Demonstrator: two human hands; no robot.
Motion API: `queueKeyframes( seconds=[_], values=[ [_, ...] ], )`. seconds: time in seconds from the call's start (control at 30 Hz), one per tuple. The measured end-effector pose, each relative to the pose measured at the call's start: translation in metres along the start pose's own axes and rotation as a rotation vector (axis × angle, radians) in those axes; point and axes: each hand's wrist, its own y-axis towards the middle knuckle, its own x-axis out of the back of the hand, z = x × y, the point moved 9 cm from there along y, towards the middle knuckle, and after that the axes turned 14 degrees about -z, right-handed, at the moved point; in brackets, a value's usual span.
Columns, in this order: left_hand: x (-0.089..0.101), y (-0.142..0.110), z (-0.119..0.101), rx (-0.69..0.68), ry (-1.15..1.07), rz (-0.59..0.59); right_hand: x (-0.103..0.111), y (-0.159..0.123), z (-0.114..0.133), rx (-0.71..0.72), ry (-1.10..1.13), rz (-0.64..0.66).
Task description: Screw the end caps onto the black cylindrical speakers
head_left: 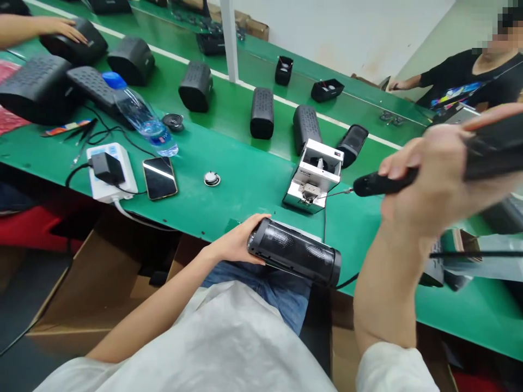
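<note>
Overhead, green workbench [196,201] beside a pale wall [343,32].

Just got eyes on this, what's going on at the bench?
The left hand holds a black perforated housing at the bench edge. The right hand grips a black driver, its thin bit reaching to the front of a small white-sided device. The driver is away from the housing. Across the bench, a co-worker's hand rests on another dark housing.
</note>
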Motion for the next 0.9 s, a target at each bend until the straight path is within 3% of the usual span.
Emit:
queueKeyframes(
  seconds=[0.1,0.3,0.53,0.7,0.9],
  values=[
    [0.002,-0.001,0.003,-0.004,0.026,-0.007,-0.015,-0.002,-0.016,0.116,0.033,0.082],
    [0.0,-0.002,0.004,0.015,0.032,0.021,-0.025,-0.018,-0.067,-0.006,-0.04,0.101],
    [-0.001,-0.002,-0.002,-0.013,0.016,0.006,-0.026,-0.021,-0.072,-0.025,-0.111,0.071],
    [-0.002,-0.001,-0.001,-0.026,-0.005,0.031,-0.015,-0.027,-0.053,-0.074,-0.156,0.089],
    [-0.006,0.001,-0.001,-0.078,-0.028,0.065,0.017,-0.028,0.018,-0.003,-0.283,-0.045]
  ],
)
